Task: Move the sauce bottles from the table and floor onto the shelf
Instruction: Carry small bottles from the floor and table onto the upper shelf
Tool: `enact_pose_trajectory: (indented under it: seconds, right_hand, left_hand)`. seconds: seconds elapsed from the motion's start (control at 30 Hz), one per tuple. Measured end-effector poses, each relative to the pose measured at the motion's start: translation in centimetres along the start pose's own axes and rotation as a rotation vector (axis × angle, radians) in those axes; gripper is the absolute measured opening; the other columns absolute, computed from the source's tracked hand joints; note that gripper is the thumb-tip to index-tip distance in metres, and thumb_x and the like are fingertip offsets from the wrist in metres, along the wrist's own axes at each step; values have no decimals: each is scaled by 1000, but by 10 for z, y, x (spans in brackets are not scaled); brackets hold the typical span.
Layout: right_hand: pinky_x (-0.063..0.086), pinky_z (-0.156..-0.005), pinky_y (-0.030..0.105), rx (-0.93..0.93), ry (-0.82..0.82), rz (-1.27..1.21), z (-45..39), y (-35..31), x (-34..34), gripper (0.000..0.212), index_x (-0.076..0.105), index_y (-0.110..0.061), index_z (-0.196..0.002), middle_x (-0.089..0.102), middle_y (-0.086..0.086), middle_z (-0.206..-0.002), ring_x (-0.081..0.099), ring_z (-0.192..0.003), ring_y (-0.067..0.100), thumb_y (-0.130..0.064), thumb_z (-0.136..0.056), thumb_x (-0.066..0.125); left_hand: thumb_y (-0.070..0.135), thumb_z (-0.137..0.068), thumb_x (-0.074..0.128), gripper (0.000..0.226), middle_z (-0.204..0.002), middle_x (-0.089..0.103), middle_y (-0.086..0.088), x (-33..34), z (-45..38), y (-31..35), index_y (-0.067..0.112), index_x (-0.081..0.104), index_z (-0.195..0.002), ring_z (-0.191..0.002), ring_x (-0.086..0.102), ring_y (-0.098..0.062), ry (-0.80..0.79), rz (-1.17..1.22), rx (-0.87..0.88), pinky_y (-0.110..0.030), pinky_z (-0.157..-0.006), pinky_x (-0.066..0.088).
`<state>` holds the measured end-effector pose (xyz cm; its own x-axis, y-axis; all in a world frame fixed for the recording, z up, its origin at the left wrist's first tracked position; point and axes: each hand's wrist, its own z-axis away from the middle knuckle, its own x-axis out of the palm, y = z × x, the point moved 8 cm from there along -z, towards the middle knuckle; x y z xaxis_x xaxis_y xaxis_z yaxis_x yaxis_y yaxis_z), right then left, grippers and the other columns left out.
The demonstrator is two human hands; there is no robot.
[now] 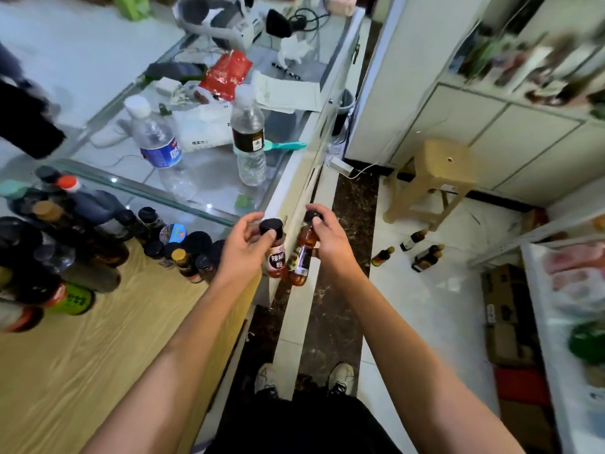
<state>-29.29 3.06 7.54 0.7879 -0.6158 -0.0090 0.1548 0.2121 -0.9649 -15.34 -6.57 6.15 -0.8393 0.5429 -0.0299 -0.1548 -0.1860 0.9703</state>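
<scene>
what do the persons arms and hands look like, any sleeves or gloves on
Both forearms are bare up to the frame edge, with no sleeves in view. The left hand and right hand wear no gloves, and no rings, watch or wristband show. Further down, dark clothing and light-coloured shoes are visible.
</scene>
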Motion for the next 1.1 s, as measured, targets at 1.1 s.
enact_pose_trajectory:
  seconds: [1.1]
  right_hand:
    - [52,-78,18,-507,969,269,381,-183,-522,29,71,-17,-112,74,-2,-94,67,-84,4,-10,-85,76]
  left_hand:
    - [19,-97,56,26,-111,67,5,550,271,226,34,59,-118,-100,65,-15,-871,54,448,-34,-84,56]
